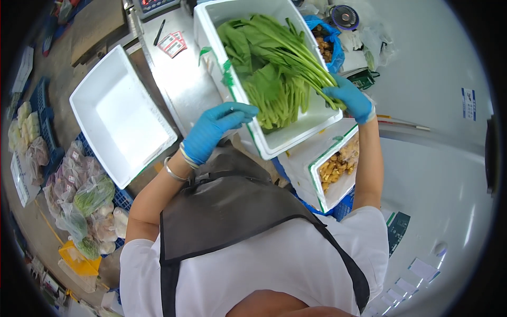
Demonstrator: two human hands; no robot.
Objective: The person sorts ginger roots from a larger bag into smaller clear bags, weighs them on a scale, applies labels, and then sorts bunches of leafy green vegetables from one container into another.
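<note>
In a blue glove, my right hand (350,98) grips the stem ends of a bunch of leafy greens (293,57) at the right side of a white foam box (277,148). The bunch's leaves lie towards the far left of the box, over more leafy greens (277,95) inside. My left hand (218,128), gloved too, is at the box's left rim with its fingers slightly bent and nothing seen in them. Whether its fingertips touch the rim I cannot tell.
An empty white foam box (122,115) stands left. Labels (173,44) and a black pen (159,33) lie on the metal table (174,75). Ginger (336,168) fills part of a box below right. Bagged vegetables (85,198) sit in blue crates; a small fan (344,17) is at the top right.
</note>
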